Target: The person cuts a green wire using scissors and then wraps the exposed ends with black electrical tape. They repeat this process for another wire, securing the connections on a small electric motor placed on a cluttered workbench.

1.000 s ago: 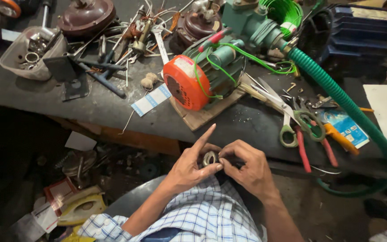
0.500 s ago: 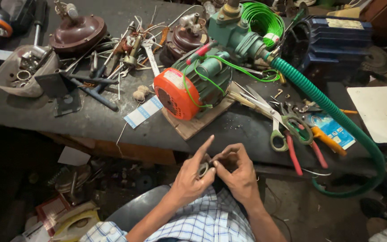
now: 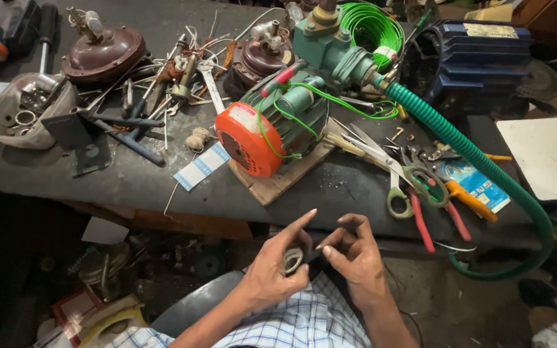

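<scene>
My left hand [image 3: 277,265] holds a small pale roll of tape [image 3: 292,260] below the bench edge, its forefinger stretched out. My right hand [image 3: 354,256] is close beside it, fingertips pinched at the roll's right side; what they pinch is too small to tell. Just above on the dark workbench [image 3: 130,177] rests a green electric pump [image 3: 277,119] with an orange end cap, on a wooden board, with thin green wire looped around it.
A green ribbed hose [image 3: 478,161] curves off the bench to the right. Scissors [image 3: 391,171], red-handled pliers [image 3: 430,212], spanners and screwdrivers [image 3: 162,96], a grey parts tray [image 3: 24,113], a blue motor [image 3: 478,58] and a white board [image 3: 552,154] crowd the bench. Scrap litters the floor at the left.
The view has shifted a little over the bench. My two hands stay together at the tape roll, left forefinger still pointing up; the fingers have shifted only slightly.
</scene>
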